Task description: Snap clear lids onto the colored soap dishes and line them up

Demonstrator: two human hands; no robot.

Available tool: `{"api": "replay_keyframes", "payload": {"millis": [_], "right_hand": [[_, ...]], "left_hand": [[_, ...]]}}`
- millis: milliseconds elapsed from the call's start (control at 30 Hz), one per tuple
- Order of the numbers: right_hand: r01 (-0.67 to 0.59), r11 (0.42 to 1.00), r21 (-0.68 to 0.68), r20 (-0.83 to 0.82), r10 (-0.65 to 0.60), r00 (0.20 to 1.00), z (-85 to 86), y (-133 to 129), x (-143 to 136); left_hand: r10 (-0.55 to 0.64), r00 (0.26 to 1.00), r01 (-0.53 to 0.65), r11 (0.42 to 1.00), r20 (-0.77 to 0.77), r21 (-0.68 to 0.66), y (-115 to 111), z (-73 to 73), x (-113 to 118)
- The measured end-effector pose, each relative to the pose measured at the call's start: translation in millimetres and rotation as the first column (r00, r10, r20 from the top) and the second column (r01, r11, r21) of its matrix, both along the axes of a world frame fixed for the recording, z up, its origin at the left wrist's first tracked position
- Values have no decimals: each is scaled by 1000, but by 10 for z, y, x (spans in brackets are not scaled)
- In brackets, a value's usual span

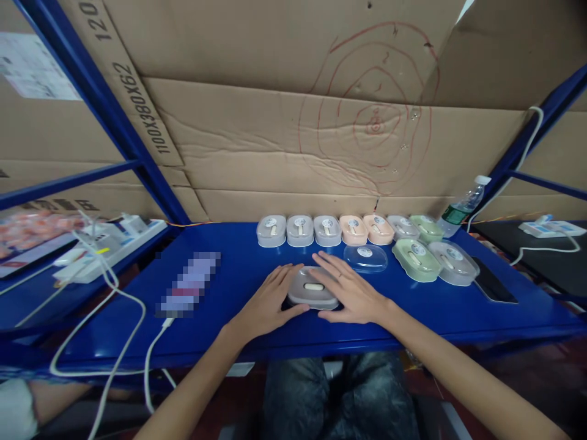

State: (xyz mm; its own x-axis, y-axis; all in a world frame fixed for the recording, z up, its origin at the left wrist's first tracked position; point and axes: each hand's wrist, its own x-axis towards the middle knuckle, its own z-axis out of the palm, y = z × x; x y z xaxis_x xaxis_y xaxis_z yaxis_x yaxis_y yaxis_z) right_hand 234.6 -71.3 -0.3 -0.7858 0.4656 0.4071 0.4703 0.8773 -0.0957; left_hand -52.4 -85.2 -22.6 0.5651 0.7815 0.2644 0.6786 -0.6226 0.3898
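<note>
A grey, rounded plastic box (316, 298) with a short white oval piece in its middle lies on the blue table near me. My left hand (271, 300) is wrapped along its left side, thumb at the near edge. From the right, my right hand (352, 292) grips the same box, fingers reaching over its far corner and thumb along the near side. A clear plastic lid (365, 261) with a round sticker lies just beyond my right hand. Parts of the grey box are hidden under my fingers.
Several similar grey boxes (271, 235), peach boxes (353, 235) and green boxes (416, 266) line the back and right. A bottle (463, 208) and a dark phone (495, 281) are at right. Left are a blurred-out phone (192, 284), white cables (144, 311) and a power strip (119, 241).
</note>
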Motion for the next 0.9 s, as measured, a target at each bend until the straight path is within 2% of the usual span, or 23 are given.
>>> {"api": "replay_keyframes", "payload": {"millis": [100, 200, 300, 467, 600, 667, 767, 900], "right_hand": [[170, 983, 65, -58, -166, 984, 5, 94, 301], [415, 906, 90, -46, -412, 910, -54, 204, 654], [532, 844, 68, 17, -534, 845, -141, 280, 882], [531, 845, 60, 65, -534, 843, -197, 319, 924], [521, 854, -4, 3, -521, 854, -261, 361, 917], [524, 850, -54, -35, -526, 849, -307, 383, 932], [508, 855, -105, -108, -518, 849, -327, 392, 948], [459, 856, -238, -298, -514, 804, -236, 348, 906]], "left_hand": [[40, 999, -40, 999, 7, 13, 9, -18, 8], [64, 998, -64, 998, 23, 12, 15, -27, 12], [80, 996, -81, 996, 42, 23, 18, -20, 17], [72, 997, -71, 996, -24, 46, 98, 89, 71], [40, 995, -36, 999, -94, 41, 248, 246, 189], [21, 996, -18, 999, -86, 35, 320, 273, 249], [-11, 1000, 11, 1000, -14, 20, 386, 209, 298], [-23, 996, 27, 999, 90, -41, 390, 61, 281]]}}
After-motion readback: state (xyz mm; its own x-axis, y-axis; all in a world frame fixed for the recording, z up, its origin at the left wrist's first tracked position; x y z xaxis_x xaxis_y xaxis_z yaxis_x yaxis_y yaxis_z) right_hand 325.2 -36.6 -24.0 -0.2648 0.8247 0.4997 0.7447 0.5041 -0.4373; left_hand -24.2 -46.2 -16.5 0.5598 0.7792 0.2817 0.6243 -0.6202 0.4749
